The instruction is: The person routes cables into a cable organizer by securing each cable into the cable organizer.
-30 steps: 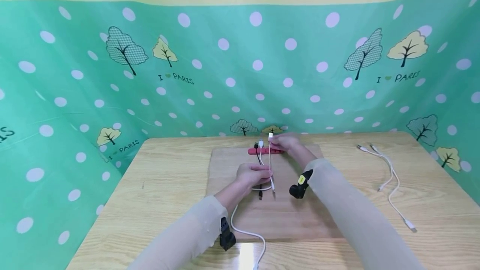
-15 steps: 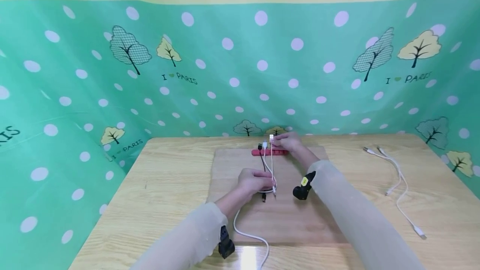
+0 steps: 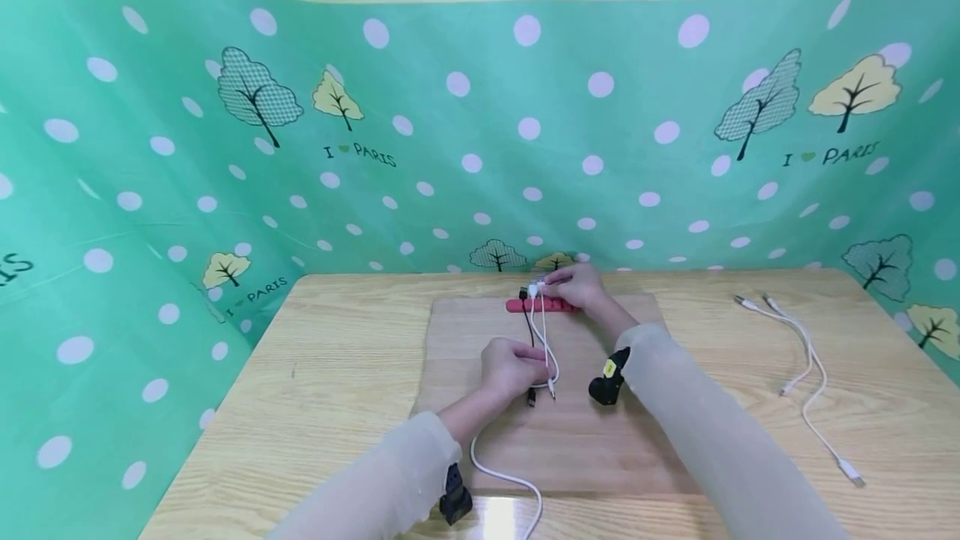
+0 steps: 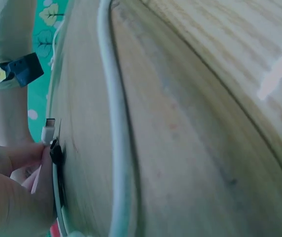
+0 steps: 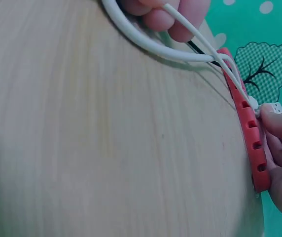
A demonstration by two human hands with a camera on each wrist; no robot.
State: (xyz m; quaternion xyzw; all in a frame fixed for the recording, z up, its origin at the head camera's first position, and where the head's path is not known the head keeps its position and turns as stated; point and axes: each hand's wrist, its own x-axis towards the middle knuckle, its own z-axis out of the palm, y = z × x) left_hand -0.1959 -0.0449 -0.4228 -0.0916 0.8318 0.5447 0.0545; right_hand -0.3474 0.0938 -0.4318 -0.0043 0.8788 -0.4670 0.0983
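Note:
My left hand (image 3: 512, 369) pinches a thin white USB cable (image 5: 200, 37) close to its lower plug (image 4: 48, 132). At the far edge of the board, my right hand (image 3: 577, 286) holds that cable's upper USB plug (image 5: 275, 107) between thumb and fingers, right by a red slotted cable holder (image 5: 251, 133). The cable runs taut between both hands; whether it sits in a slot cannot be made out. A black cable (image 3: 532, 397) and a thicker white cable (image 4: 116, 123) lie at the holder's left part, their plugs standing beyond it. Several slots toward the right hold no cable.
A wooden board (image 3: 600, 448) lies under the hands on a light wood table (image 3: 337, 382). Two white cables (image 3: 813, 357) lie loose on the right. The thicker white cable trails over the board's front edge. A green dotted curtain (image 3: 420, 132) hangs behind.
My right hand has brought the plug down toward the red holder, beside the other white plug. The left hand has moved slightly down, still pinching the cable. The head view has shifted a little.

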